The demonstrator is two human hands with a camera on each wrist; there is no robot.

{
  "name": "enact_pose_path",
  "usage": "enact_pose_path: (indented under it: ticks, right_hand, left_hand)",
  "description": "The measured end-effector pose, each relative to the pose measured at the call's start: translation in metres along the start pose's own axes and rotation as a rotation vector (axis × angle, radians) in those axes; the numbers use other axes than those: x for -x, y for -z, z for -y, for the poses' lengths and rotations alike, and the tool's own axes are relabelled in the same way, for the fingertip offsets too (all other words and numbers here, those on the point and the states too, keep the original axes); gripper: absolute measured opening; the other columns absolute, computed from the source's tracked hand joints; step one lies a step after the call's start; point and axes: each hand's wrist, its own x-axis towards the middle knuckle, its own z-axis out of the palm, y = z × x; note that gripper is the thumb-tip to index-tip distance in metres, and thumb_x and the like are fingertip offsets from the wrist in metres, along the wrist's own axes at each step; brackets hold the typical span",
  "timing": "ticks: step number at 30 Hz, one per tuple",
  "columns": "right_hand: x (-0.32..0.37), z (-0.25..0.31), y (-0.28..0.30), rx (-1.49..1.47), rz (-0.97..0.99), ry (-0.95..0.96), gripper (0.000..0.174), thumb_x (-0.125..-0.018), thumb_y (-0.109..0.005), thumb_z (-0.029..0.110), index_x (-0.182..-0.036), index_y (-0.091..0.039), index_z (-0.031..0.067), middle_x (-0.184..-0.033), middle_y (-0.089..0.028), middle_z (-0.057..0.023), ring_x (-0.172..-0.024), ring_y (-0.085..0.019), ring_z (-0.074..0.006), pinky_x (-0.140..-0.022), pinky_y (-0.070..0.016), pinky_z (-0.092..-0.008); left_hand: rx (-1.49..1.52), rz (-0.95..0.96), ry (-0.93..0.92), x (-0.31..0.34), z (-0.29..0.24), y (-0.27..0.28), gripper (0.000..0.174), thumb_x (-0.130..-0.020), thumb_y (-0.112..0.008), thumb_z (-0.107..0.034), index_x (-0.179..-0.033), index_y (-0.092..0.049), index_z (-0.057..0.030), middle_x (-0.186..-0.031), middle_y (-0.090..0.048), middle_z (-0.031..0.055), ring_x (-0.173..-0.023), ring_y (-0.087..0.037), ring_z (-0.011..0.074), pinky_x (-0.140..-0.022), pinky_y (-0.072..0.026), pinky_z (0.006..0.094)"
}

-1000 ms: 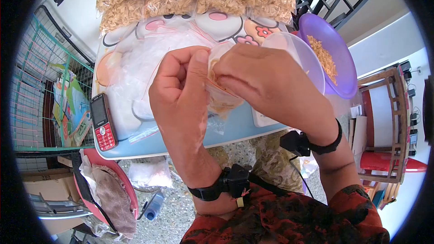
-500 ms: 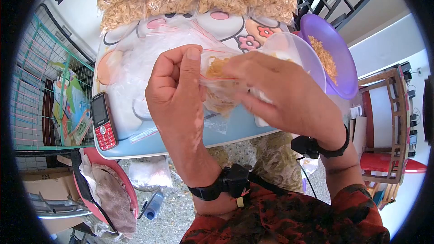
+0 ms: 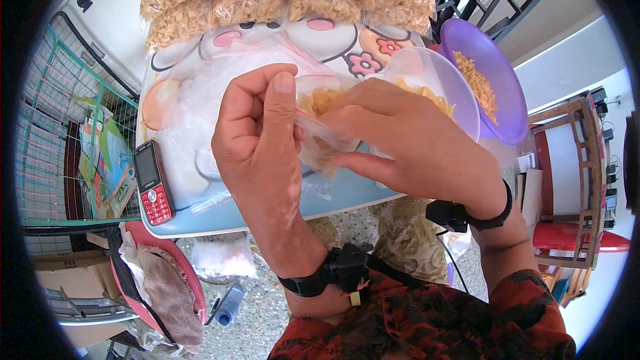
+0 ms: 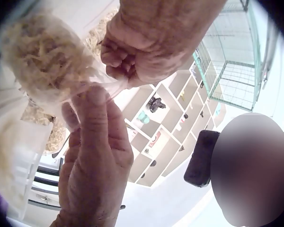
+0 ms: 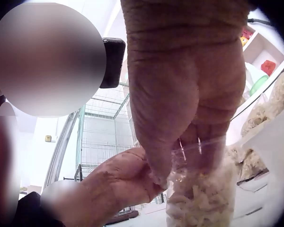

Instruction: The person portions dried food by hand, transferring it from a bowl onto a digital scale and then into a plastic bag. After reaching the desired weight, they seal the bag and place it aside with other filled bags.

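A clear zip bag (image 3: 325, 160) of pale dried flakes hangs between the two hands. Thumb and curled fingers of the left hand (image 3: 260, 133) pinch its left edge near the red zip line. At its right side, the right hand (image 3: 420, 137) grips the mouth between thumb and fingers, covering part of it. In the left wrist view, the filled bag (image 4: 47, 61) lies beyond the left hand (image 4: 156, 38), and the right hand (image 4: 97, 142) has its thumb on the rim. The right wrist view shows the bag (image 5: 203, 203) below the right hand (image 5: 180, 85).
Filled bags (image 3: 333, 0) line the table's far edge. Flat empty bags (image 3: 193, 100) lie at left, above a red phone (image 3: 153, 183). A translucent bowl (image 3: 467, 110) with flakes and a purple bowl (image 3: 510, 93) stand at right. A wire cage (image 3: 67, 127) is farther left.
The right hand moved off the bag's mouth to its right side, uncovering flakes at the opening and in the translucent bowl. The left hand shifted slightly left, still pinching the bag.
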Motion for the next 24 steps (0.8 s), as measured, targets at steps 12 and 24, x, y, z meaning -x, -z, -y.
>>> enact_pose_path:
  ticks: [12,24]
  right_hand:
    - [-0.004,-0.005,0.007,0.094,-0.268,-0.129,0.017,-0.08,-0.069,0.007,-0.097,-0.064,0.0049,-0.101,-0.065,-0.0114,-0.086,-0.063,-0.0241,-0.074,-0.051,-0.0326]
    - [0.007,-0.011,0.009,-0.109,-0.36,-0.248,0.024,-0.086,-0.062,0.004,-0.11,-0.064,0.0046,-0.098,-0.064,-0.0059,-0.076,-0.059,-0.0142,-0.063,-0.0477,-0.0251]
  left_hand:
    - [0.046,0.057,-0.133,0.0,0.003,0.001,0.028,-0.087,-0.065,0.001,-0.114,-0.054,0.0,-0.088,-0.056,0.0006,-0.075,-0.051,0.0045,-0.065,-0.0419,0.0165]
    - [0.018,-0.023,-0.184,-0.003,0.006,-0.002,0.029,-0.087,-0.065,0.001,-0.115,-0.057,0.0017,-0.091,-0.055,0.0007,-0.077,-0.05,0.0038,-0.066,-0.0418,0.015]
